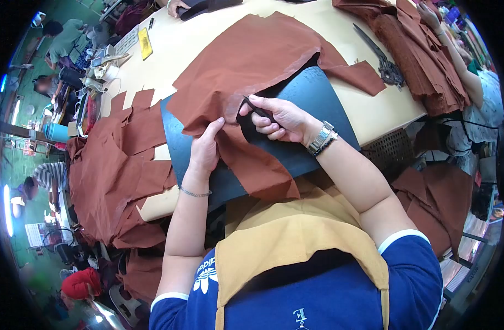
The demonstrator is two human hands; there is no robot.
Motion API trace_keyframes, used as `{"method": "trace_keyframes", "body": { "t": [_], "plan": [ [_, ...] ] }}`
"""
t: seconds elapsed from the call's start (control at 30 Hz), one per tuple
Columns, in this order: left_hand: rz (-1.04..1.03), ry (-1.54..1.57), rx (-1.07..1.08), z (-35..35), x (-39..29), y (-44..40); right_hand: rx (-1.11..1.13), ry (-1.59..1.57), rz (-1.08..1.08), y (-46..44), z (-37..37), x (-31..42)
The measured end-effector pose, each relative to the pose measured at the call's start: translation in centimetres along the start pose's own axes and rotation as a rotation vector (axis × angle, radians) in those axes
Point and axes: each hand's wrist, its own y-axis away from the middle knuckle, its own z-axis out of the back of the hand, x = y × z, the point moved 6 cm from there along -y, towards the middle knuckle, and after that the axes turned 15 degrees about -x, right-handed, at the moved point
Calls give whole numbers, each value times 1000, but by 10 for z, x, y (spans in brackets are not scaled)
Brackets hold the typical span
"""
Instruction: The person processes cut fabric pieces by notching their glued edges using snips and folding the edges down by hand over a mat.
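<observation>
A large reddish-brown piece of leather or cloth (246,60) lies over a dark blue mat (320,110), with a strip of it hanging toward my body. My left hand (207,144) pinches the piece near its lower edge, thumb on top. Just to the right, my right hand (282,118) is closed around a small dark pointed tool (263,114), its tip at the edge of the piece. Whether this is a knife or snips I cannot tell. Pale marks run along the piece's edge near the tip.
Large shears (381,58) lie on the table (191,30) at the right, beside stacked brown pieces (422,66). More brown pieces (114,170) are heaped at the left. A yellow object (145,44) rests at the back left. Other people sit around, one arm (463,69) at the right.
</observation>
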Motion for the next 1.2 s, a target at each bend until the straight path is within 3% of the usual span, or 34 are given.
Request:
{"method": "trace_keyframes", "body": {
  "t": [0.63, 0.9, 0.93, 1.03, 1.07, 1.1, 1.17, 1.2],
  "plan": [
    [30, 17, 1, 2, 2, -3, 13, 51, 25, 2, -5, -1],
    [-84, -129, -102, 17, -11, 14, -33, 43, 44, 14, 5, 2],
    [-80, -176, -81, 23, -16, 28, -62, 109, 116, 23, 10, 11],
    [-122, -239, -241, 90, -21, 57, -431, 879, 846, 66, 27, 60],
    [-350, -293, -379, 85, -45, 77, -589, 982, 875, 84, 38, 75],
    [-606, -463, -360, 83, -69, 86, -717, 1142, 1046, 93, 56, 85],
    [-965, -651, -412, 85, -104, 89, -907, 1348, 926, 109, 84, 99],
    [-1065, -830, -313, 68, -119, 84, -891, 1363, 913, 110, 97, 101]
  ]
}}
